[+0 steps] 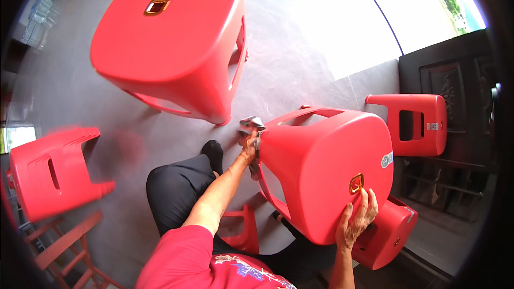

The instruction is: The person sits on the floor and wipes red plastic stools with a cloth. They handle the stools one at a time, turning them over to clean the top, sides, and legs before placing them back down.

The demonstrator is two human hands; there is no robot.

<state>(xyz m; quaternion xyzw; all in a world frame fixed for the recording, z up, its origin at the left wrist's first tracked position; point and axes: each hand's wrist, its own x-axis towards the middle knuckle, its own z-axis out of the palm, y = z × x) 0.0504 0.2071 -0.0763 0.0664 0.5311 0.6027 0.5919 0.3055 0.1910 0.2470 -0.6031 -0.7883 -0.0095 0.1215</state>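
A red plastic stool (326, 171) lies tilted in front of me, its rounded seat facing up and to the right. My right hand (357, 218) rests on the seat with fingers outstretched, their tips beside the gold-rimmed square hole (356, 183). At the stool's leg end, my left hand (248, 147) is closed around a crumpled grey cloth (251, 124), which touches the leg. Part of the cloth is hidden behind the leg and hand.
Another red stool (171, 37) stands upright ahead. Red stools on their sides lie at the left (56, 174), the right (423, 126) and lower right (388, 233). Near my legs is part of a red stool (246, 230). A wooden chair (67, 249) stands lower left; a dark carved door (447, 85) is at right.
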